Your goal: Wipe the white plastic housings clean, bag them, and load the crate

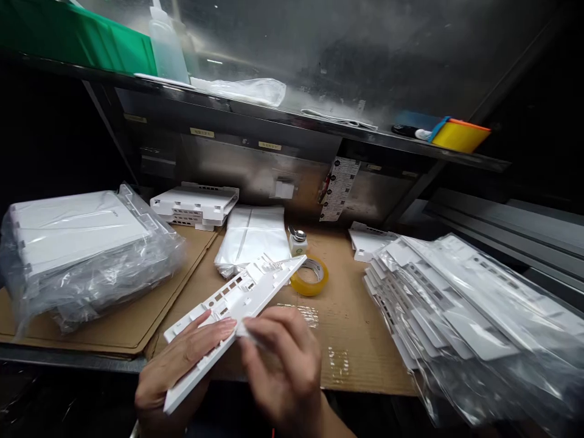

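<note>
A white plastic panel (260,281) with rectangular cutouts is tilted above the cardboard near the front edge. My left hand (180,365) is wrapped round its lower left part, fingers lying across its ribbed face. At the panel's near long edge, my right hand (287,356) pinches a small white piece (246,331), perhaps cloth or paper, against the edge. Just beyond the panel lies a roll of yellow tape (319,285), with a small white bottle with a metal cap (298,241) behind it.
Bagged white panels (82,228) lie at left, and a stack of bagged panels (456,298) at right. Clear bags (255,234) and more panels (196,204) are at the back. Above runs a metal shelf (292,121) with a squeeze bottle (167,48) and a yellow container (460,135).
</note>
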A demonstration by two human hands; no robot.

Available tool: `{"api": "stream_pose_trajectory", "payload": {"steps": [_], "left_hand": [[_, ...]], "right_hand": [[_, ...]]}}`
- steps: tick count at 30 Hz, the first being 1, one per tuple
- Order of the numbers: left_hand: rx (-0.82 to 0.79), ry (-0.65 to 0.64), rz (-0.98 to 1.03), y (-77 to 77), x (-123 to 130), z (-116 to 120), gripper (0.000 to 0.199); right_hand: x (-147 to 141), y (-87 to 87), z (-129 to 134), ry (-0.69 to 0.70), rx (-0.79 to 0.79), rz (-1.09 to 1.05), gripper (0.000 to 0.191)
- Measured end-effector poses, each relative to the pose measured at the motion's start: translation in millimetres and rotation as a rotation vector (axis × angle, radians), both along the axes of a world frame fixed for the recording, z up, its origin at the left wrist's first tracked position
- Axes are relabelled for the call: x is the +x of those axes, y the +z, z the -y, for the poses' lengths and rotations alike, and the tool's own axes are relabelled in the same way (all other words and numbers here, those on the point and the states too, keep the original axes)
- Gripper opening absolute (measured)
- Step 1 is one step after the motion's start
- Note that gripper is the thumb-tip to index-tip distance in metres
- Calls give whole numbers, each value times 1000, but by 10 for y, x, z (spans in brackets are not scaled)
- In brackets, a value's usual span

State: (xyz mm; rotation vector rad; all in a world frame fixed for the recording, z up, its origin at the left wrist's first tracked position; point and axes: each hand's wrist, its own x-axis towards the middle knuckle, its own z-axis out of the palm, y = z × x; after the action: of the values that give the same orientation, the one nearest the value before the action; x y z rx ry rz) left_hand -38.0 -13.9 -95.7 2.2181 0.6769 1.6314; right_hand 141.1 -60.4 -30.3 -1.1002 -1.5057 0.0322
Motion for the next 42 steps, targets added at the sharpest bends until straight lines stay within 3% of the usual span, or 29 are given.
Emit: {"api": "stream_pose_trajectory", "payload": {"steps": [3,9,12,13,15,18,20,21,24,28,30,32,36,42], "left_hand": [[-14,19,13,-18,-20,1,40],[-99,84,40,-42,-117,67,37],[-277,56,47,-90,-171,75,39],[-329,50,44,-89,-175,66,39],[-369,17,40,-51,-162,14,39],[-221,-135,-21,50,-125,-151,23],[-138,-138,12,102,-97,-273,18],[-144,-96,58,122,-79,-318,28],[-495,-155,377,207,6,-341,72],[-1138,-500,740,469,132,-238,69],[-1441,-510,936,620,166,-216,56],[-1611,-414,1105,736,190,-215,56],[-1574,-292,1231,844,301,-183,60],[-1297,-238,1210,893,501,-65,72]], "right_hand": [[63,-16,-44,-19,20,-7,24],[955,-45,-455,-460,24,-77,8],[1046,26,-391,-560,53,-134,10],[983,52,-319,-518,31,-179,12],[780,89,-146,-290,-103,-282,18],[492,72,45,96,-343,-320,21],[400,6,80,145,-327,-329,17],[381,-39,78,122,-263,-347,16],[366,-197,58,39,-49,-397,16],[346,-378,113,76,-21,-345,21],[343,-421,160,108,-124,-312,22],[332,-413,198,77,-241,-284,20],[149,-274,239,21,-223,-126,18],[-304,-156,211,182,-134,-72,22]]}}
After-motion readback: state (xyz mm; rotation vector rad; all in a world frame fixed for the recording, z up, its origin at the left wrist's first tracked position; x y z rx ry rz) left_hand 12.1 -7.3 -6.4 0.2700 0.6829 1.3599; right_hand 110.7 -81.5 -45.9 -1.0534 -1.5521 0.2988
